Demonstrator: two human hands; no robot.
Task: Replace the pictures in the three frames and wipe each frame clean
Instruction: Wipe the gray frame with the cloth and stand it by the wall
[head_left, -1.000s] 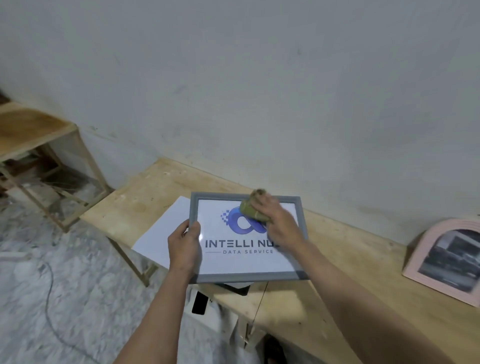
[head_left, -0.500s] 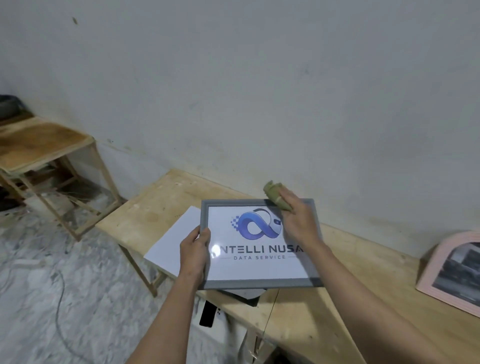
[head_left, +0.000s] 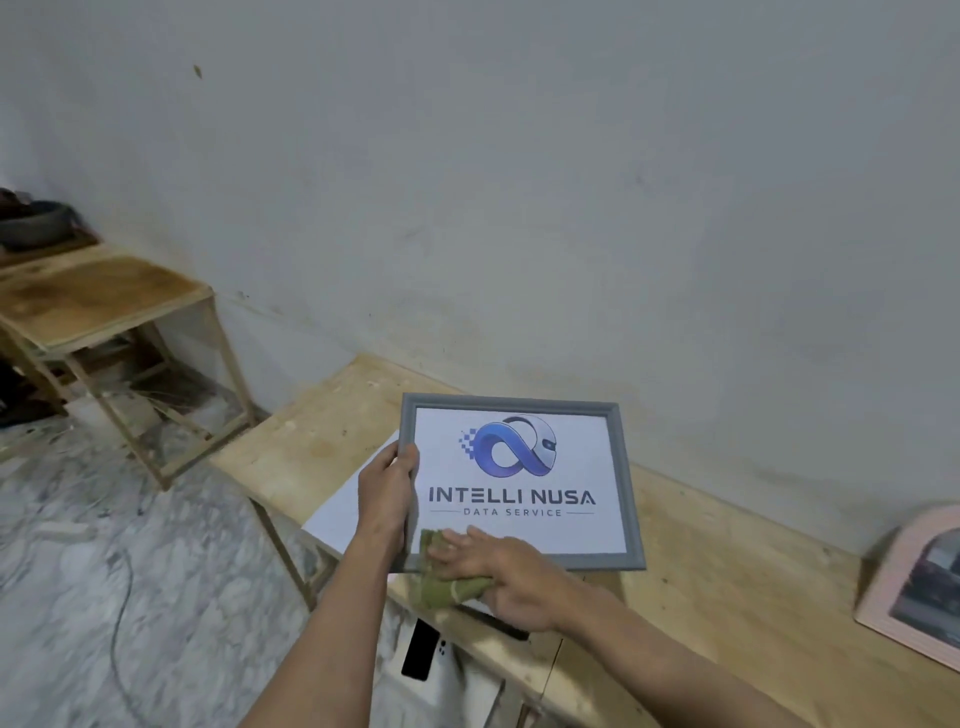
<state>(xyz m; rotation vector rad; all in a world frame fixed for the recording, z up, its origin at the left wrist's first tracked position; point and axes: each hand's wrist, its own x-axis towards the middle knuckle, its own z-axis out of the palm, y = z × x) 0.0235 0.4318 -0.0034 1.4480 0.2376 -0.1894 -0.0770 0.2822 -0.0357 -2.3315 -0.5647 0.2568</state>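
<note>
grey frame (head_left: 626, 483) lies landscape over the tabletop (head_left: 727, 587), logo upright; left hand (head_left: 387, 491) grips its left edge, right hand (head_left: 498, 571) presses the green cloth (head_left: 441, 587), now at the lower-left corner, not the top.

- A frame (head_left: 519, 480) is held over the bench (head_left: 727, 587), near its left end.
- A sheet (head_left: 343, 512) lies under it, leftward.
- Another frame (head_left: 904, 582) lies far right.
</note>
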